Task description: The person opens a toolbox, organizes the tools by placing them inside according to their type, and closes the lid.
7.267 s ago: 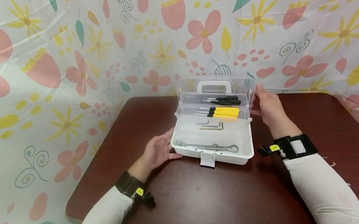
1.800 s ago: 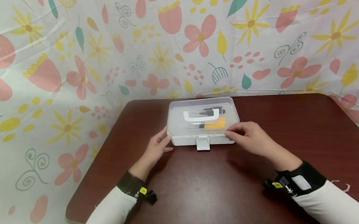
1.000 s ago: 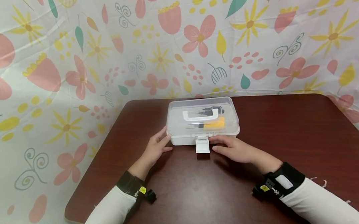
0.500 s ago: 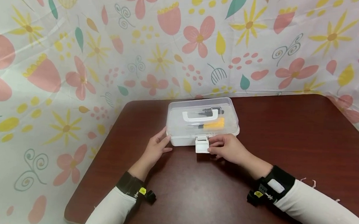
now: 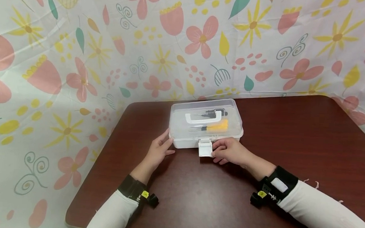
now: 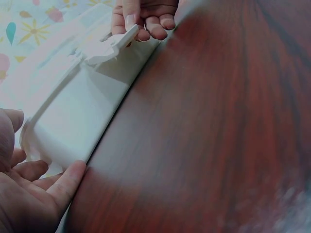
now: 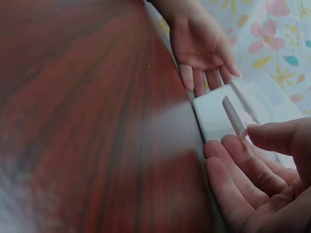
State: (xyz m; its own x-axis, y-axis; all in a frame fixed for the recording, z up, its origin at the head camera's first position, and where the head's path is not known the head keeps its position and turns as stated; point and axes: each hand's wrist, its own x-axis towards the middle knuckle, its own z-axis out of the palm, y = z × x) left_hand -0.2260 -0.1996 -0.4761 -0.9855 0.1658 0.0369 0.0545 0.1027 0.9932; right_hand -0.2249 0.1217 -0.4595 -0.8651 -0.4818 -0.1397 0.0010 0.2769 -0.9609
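A white toolbox [image 5: 185,143] with its clear lid [image 5: 179,114] down sits on the table. Through the lid show yellow-handled [image 5: 217,126] and black-handled screwdrivers [image 5: 211,113]. The white front latch [image 5: 205,149] is flipped outward, away from the box front. My right hand [image 5: 231,152] pinches the latch's right edge, thumb on its outer side and fingers behind, as the right wrist view shows. My left hand [image 5: 158,151] rests with fairly straight fingers against the box's left end, one fingertip at the bottom front corner in the left wrist view.
A white carry handle [image 5: 203,120] lies folded flat on the lid. The dark reddish-brown table [image 5: 191,196] extends in front of and beside the box. Behind stands a flower-patterned cloth [image 5: 161,31]. Each wrist wears a black strap with a small camera [image 5: 257,200].
The lid, raised at first over the trays and loose tools, has come down. The box has shifted slightly left and back. My right hand went from the lid's side to the latch.
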